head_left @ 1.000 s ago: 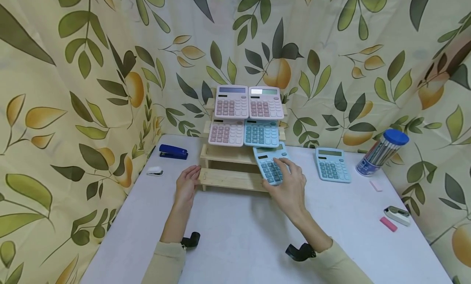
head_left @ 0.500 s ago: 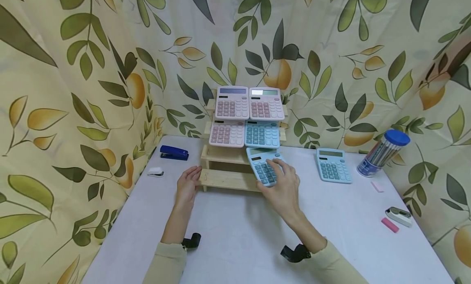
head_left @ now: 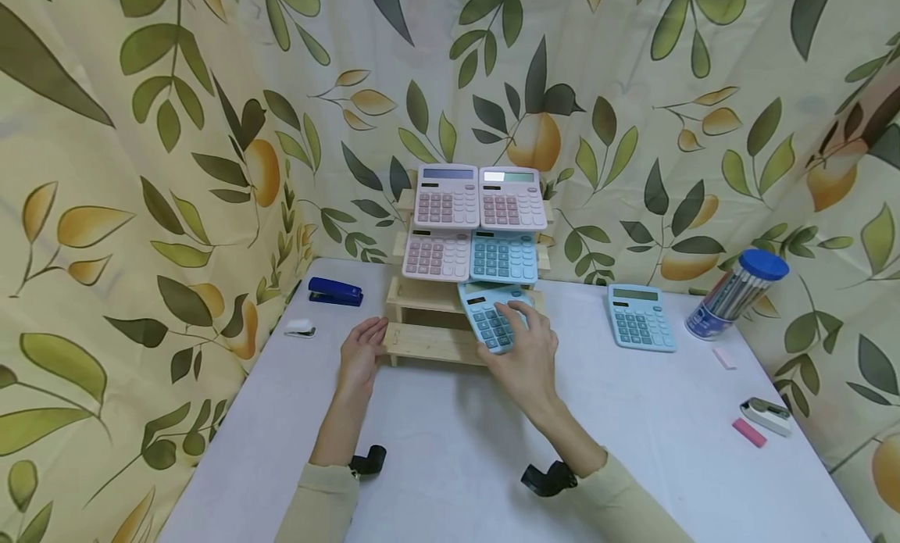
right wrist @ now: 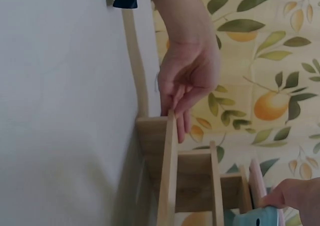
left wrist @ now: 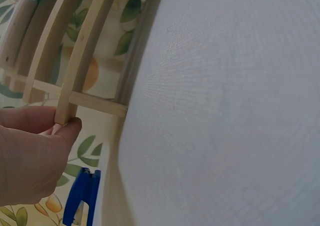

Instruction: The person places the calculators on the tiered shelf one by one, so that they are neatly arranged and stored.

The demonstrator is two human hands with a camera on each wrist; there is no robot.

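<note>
My left hand [head_left: 360, 354] pinches the left end of the lowest step of a tiered wooden rack [head_left: 432, 344]; the left wrist view shows thumb and fingers on either side of that board [left wrist: 75, 71]. Tilted over the rack's lower right part is a light blue calculator [head_left: 488, 324], gripped by my right hand [head_left: 523, 363], which hides its right side. Above it, a pink calculator [head_left: 436, 255] and a blue calculator [head_left: 504, 257] share one tier. Two pink calculators, one left [head_left: 446, 196] and one right [head_left: 512, 198], lean on the top tier.
Another blue calculator [head_left: 641, 318] lies right of the rack, near a blue-lidded tub of pencils [head_left: 738, 293]. A white stapler [head_left: 766, 416] and pink eraser [head_left: 749, 433] lie farther right. On the left are a blue stapler [head_left: 335, 291] and a small white item [head_left: 300, 328].
My right hand has carried the blue calculator leftward, from the rack's right end to farther over its lower steps. The left hand keeps its hold on the rack.
</note>
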